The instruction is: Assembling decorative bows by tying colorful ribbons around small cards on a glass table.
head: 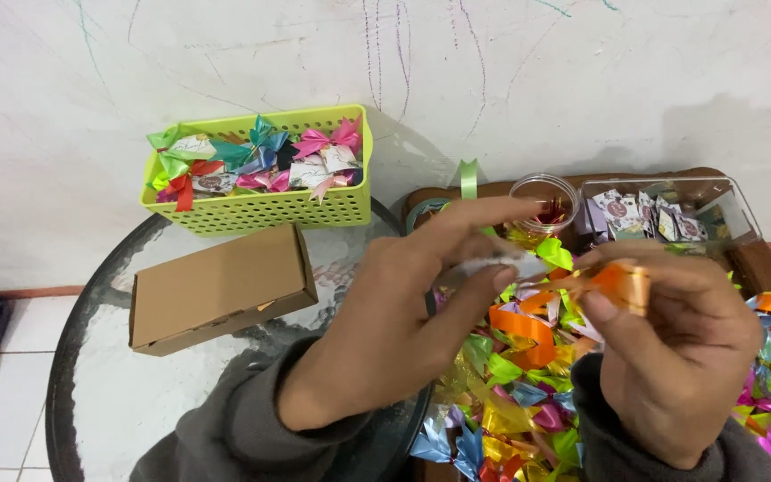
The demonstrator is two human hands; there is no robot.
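- Our fingers (484, 214) on the left hand (394, 303) are stretched out long, and the thumb and a finger pinch a small see-through strip (503, 264), maybe tape. We cannot tell for sure what it is.
- Our right hand (671, 348) is curled tight, and it holds an orange ribbon bow (622, 284) between thumb and fingers, up in the air over the pile.
- The strip's end sits just beside the bow, so we think this bow is partly made and not finished yet.
- Under our hands lies a big pile of shiny ribbon pieces (528, 393) in green, orange, gold, blue and pink. It looks like lots are left to use.
- The green basket (261, 210) on the round glass table (109, 393) is full of bows stuck on little cards. Those look done.
- A brown cardboard box (220, 286) lies shut near the basket.
- Behind the pile we see a small clear jar (543, 192) and a clear tub (742, 219) with little printed cards inside.
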